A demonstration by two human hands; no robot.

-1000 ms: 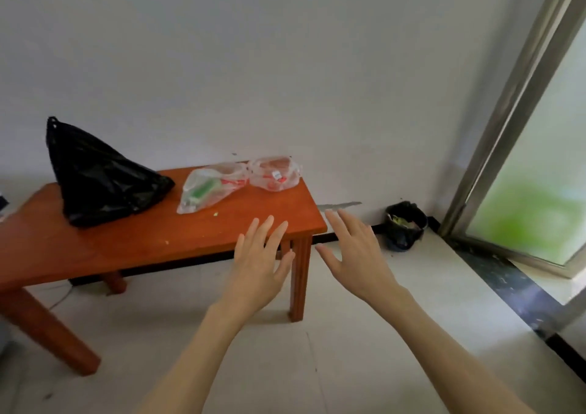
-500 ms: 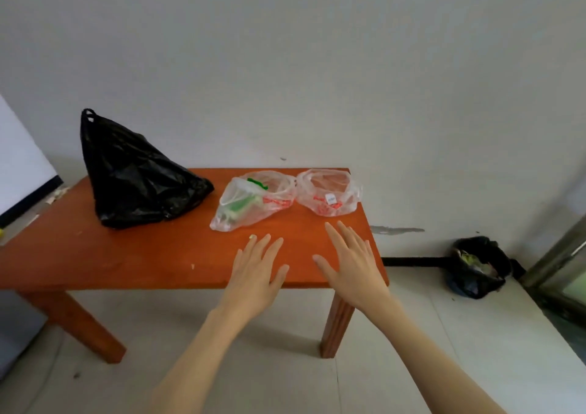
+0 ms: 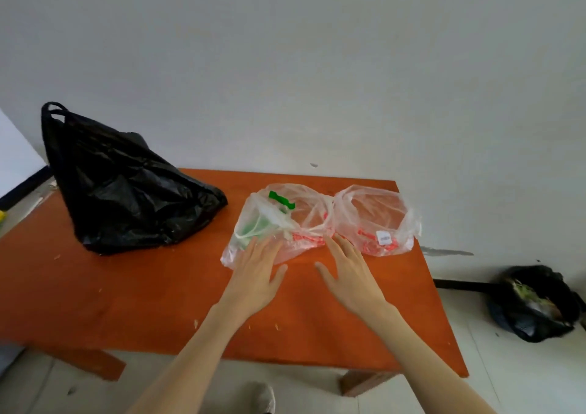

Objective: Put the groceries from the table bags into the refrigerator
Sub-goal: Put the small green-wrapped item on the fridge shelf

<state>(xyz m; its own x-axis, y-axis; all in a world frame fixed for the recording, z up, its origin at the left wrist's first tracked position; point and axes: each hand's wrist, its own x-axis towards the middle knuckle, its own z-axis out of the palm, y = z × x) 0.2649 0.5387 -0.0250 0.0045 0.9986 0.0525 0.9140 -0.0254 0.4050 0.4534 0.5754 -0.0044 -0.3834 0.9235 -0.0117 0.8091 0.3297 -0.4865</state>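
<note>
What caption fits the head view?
Both open hands, left and right, reach two clear bags beside a black bag on the table.

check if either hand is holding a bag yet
No: the left hand and right hand are flat and open by the clear bags, gripping nothing.

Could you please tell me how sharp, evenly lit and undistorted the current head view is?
Head view: soft, even light, with no glare on the table; slightly blurred throughout, so the print on the clear bags is unreadable; wide-angle stretch lengthens the forearms behind both hands; the black bag shows little detail.
</note>
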